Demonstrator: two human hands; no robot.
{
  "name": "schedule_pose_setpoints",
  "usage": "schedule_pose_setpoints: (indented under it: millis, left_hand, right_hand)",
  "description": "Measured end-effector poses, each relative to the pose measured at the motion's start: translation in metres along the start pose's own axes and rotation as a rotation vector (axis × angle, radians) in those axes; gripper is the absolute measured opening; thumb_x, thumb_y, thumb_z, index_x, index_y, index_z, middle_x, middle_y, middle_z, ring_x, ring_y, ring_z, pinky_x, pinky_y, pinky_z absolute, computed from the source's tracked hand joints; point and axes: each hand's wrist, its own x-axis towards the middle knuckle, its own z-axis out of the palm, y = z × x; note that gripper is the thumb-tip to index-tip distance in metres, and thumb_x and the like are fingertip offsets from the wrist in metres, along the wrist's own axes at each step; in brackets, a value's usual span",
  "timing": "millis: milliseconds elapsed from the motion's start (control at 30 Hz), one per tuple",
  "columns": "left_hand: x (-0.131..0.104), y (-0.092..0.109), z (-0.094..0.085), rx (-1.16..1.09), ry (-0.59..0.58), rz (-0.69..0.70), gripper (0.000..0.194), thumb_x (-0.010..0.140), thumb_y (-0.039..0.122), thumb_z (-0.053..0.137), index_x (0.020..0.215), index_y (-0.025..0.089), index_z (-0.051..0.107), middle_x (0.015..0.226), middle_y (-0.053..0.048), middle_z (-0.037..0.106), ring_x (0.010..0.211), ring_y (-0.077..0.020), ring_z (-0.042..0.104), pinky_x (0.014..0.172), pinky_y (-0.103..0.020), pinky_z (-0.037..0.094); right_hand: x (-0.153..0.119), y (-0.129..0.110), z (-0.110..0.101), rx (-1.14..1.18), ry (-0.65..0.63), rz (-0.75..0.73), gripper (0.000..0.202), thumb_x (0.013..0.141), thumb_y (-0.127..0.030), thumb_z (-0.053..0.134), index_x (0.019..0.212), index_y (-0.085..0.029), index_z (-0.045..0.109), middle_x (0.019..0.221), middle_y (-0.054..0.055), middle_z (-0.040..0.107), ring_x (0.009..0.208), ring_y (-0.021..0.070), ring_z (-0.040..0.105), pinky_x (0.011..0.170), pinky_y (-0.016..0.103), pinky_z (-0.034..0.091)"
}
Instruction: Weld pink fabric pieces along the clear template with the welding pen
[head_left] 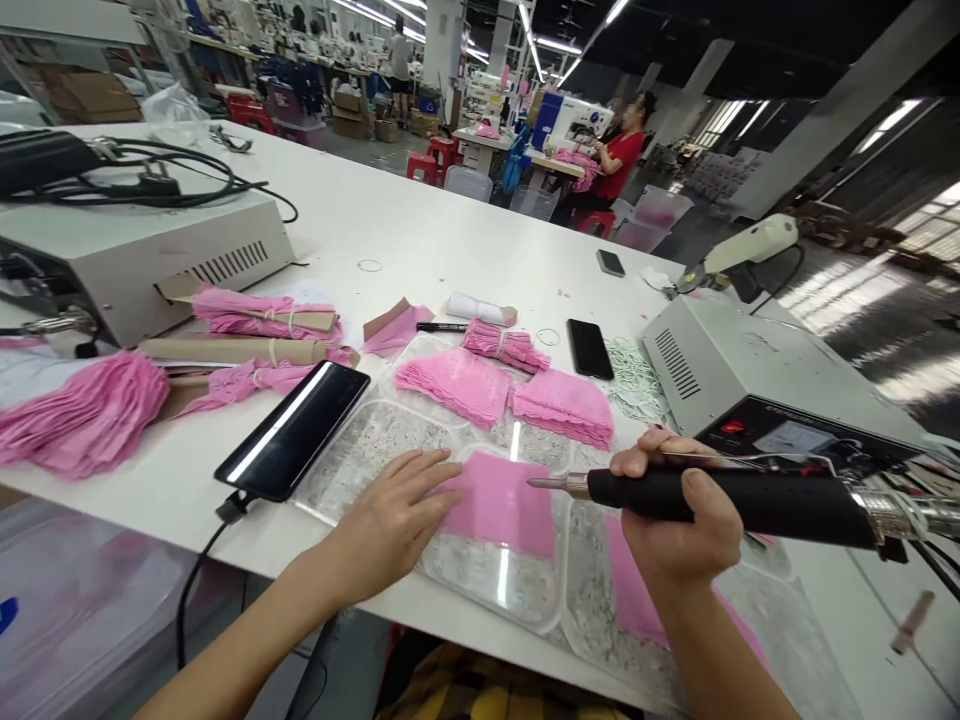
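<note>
My right hand (686, 525) is wrapped round a black handheld tool with a pointed metal tip (739, 500), probably an ultrasonic cutter or welder, pointing left. Its tip reaches the right part of a flat pink fabric piece (510, 505); whether it touches the cloth I cannot tell. Fingers outstretched, my left hand (397, 515) lies over the left edge of that piece. Beneath is a clear plastic lid (525, 600). Beyond sit two stacks of pink fabric pieces, a left stack (457, 385) and a right stack (566, 405). More pink fabric (630, 585) lies partly under my right forearm.
A black tablet (296, 430) with a cable lies left. Tied pink bundles (262, 315) sit beside a grey machine box (150, 255). At right stand another box (772, 360), a phone (589, 348) and pale string (634, 380). A person in red (619, 160) works at a sewing machine.
</note>
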Motion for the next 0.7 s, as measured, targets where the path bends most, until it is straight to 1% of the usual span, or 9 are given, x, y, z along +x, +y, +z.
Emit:
schedule_pose_setpoints:
  millis: [67, 167, 300, 467, 600, 700]
  left_hand:
    - [0.011, 0.003, 0.007, 0.041, -0.028, 0.055, 0.030, 0.098, 0.011, 0.040, 0.114, 0.016, 0.064, 0.129, -0.010, 0.061, 0.128, -0.0267, 0.050, 0.103, -0.049, 0.046]
    - [0.022, 0.004, 0.019, 0.090, -0.064, 0.119, 0.032, 0.100, 0.016, 0.037, 0.119, 0.017, 0.062, 0.131, -0.009, 0.060, 0.128, -0.0260, 0.050, 0.105, -0.047, 0.045]
    - [0.027, 0.001, 0.027, 0.163, -0.090, 0.174, 0.033, 0.102, 0.021, 0.035, 0.126, 0.018, 0.059, 0.135, -0.008, 0.058, 0.131, -0.0242, 0.048, 0.110, -0.045, 0.038]
    - [0.026, -0.002, 0.028, 0.203, -0.104, 0.199, 0.032, 0.102, 0.023, 0.038, 0.128, 0.019, 0.057, 0.138, -0.007, 0.055, 0.134, -0.0225, 0.044, 0.115, -0.045, 0.028]
    - [0.028, -0.003, 0.026, 0.212, -0.132, 0.209, 0.033, 0.102, 0.023, 0.037, 0.129, 0.021, 0.056, 0.140, -0.006, 0.054, 0.138, -0.0212, 0.040, 0.116, -0.044, 0.026]
    - [0.029, -0.003, 0.025, 0.224, -0.146, 0.215, 0.033, 0.101, 0.023, 0.039, 0.130, 0.020, 0.055, 0.141, -0.007, 0.052, 0.138, -0.0213, 0.039, 0.116, -0.044, 0.025]
  right_hand:
    - [0.004, 0.000, -0.011, -0.011, 0.057, -0.009, 0.013, 0.065, -0.028, 0.060, 0.074, -0.018, 0.064, 0.075, 0.000, 0.058, 0.053, 0.0102, 0.055, 0.052, 0.028, 0.048]
    - [0.008, -0.002, -0.022, -0.024, 0.104, -0.038, 0.013, 0.065, -0.028, 0.060, 0.073, -0.019, 0.064, 0.074, 0.000, 0.060, 0.052, 0.0103, 0.055, 0.051, 0.028, 0.048]
    - [0.011, -0.003, -0.030, -0.023, 0.130, -0.053, 0.014, 0.066, -0.029, 0.059, 0.074, -0.020, 0.064, 0.076, 0.000, 0.060, 0.053, 0.0101, 0.055, 0.052, 0.029, 0.049]
    - [0.011, -0.001, -0.035, 0.013, 0.142, -0.041, 0.014, 0.067, -0.029, 0.059, 0.077, -0.021, 0.065, 0.078, 0.000, 0.061, 0.053, 0.0107, 0.056, 0.053, 0.030, 0.050]
    - [0.010, 0.000, -0.037, 0.035, 0.120, -0.020, 0.012, 0.070, -0.029, 0.060, 0.079, -0.022, 0.064, 0.080, 0.000, 0.061, 0.055, 0.0110, 0.057, 0.054, 0.030, 0.050]
    - [0.010, 0.001, -0.037, 0.034, 0.105, -0.041, 0.012, 0.072, -0.029, 0.060, 0.081, -0.022, 0.064, 0.081, 0.000, 0.060, 0.056, 0.0107, 0.057, 0.056, 0.030, 0.050]
